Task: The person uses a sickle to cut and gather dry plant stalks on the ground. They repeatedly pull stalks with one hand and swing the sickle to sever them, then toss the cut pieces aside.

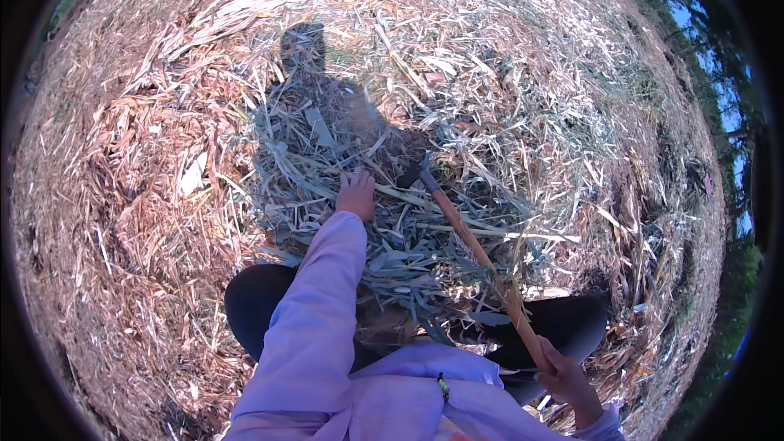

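My right hand (566,380), at the lower right, is closed around the end of a long wooden handle. The handle belongs to a hoe-like hand tool (468,236) that slants up to the left; its dark metal head (414,173) rests among dry stalks at the centre. Left of that head, my left hand (356,195) reaches down onto a pale plant stalk (401,193) lying across the straw. The fingertips are partly lost in the litter, so whether they grip the stalk is unclear. Cut leaves and stems (404,269) lie heaped between my bent knees.
Dry straw and husks (165,196) cover the ground all around. A longer bundle of pale dry leaves (245,12) lies at the upper left. My shadow (306,92) falls ahead of me. Trees (729,43) stand along the right rim.
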Demonstrator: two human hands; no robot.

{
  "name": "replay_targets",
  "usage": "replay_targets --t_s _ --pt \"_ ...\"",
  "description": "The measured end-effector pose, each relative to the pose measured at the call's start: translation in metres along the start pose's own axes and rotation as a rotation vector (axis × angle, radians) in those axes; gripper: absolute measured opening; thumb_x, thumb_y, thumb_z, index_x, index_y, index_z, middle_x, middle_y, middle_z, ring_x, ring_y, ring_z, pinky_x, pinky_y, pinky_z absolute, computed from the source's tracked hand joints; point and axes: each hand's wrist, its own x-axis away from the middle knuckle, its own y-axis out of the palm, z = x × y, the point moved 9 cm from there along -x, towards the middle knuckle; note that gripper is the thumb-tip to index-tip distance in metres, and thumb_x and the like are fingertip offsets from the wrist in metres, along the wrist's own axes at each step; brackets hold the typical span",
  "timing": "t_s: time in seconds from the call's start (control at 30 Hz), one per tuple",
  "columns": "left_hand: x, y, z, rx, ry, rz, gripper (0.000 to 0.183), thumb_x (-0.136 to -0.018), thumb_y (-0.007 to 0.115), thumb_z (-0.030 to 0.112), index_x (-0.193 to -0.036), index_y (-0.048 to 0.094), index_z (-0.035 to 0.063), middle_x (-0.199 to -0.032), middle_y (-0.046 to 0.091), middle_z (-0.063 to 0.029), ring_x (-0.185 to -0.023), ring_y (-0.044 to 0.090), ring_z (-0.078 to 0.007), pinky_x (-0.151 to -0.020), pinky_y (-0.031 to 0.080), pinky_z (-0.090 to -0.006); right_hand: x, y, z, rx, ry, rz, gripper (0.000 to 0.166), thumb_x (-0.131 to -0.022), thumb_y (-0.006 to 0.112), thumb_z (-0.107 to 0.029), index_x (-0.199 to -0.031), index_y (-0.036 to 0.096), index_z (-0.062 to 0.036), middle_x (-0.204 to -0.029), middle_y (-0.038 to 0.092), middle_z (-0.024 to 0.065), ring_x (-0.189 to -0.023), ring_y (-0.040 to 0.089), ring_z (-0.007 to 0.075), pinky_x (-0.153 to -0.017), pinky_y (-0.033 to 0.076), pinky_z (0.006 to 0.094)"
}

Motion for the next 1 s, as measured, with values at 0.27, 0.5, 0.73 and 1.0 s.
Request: replay_targets --t_s 0.27,0.5,0.73,1.0 --pt "0.015 0.035 0.001 0.204 -0.09 -0.215 0.02 -0.08 0.059 0.02 -0.095 0.063 0.0078 -0.097 0.063 -0.0127 -0.096 0.059 -0.0306 -0.084 0.044 -0.0459 -0.016 -0.005 0.006 0.013 0.081 0.026 0.071 -0.072 0.065 -0.006 -0.137 0.036 -0.0076 -0.071 0.057 0.0138 -0.059 0.055 0.0136 -0.056 0.046 0.0282" --pt "0.051 0.014 0.037 0.137 -0.111 -0.24 0.022 -0.08 0.056 0.018 -0.099 0.062 0.0075 -0.099 0.063 -0.0125 -0.101 0.056 -0.0294 -0.083 0.045 -0.0443 -0.11 -0.033 -0.084 0.156 -0.216 0.094 0.067 -0.075 0.067 -0.007 -0.135 0.037 -0.0058 -0.088 0.062 0.0186 -0.072 0.061 0.0218 -0.068 0.048 0.0307" --pt "0.063 0.0 0.046 0.097 -0.106 -0.194 0.027 -0.078 0.058 0.02 -0.101 0.06 0.0049 -0.1 0.063 -0.0137 -0.099 0.057 -0.0291 -0.082 0.045 -0.0436 -0.212 -0.056 -0.138 0.412 -0.528 0.094 0.054 -0.075 0.067 -0.013 -0.125 0.047 -0.0058 -0.078 0.059 0.0131 -0.063 0.057 0.023 -0.059 0.047 0.0344" --pt "0.067 0.006 0.045 0.139 -0.1 -0.174 0.037 -0.074 0.064 0.03 -0.1 0.06 0.0036 -0.099 0.063 -0.0148 -0.098 0.057 -0.0313 -0.083 0.045 -0.0427 -0.162 -0.217 0.002 0.896 -0.419 0.471 0.017 -0.071 0.064 -0.016 -0.082 0.054 -0.0075 -0.066 0.058 0.0159 -0.063 0.059 0.0361 -0.059 0.046 0.0451"
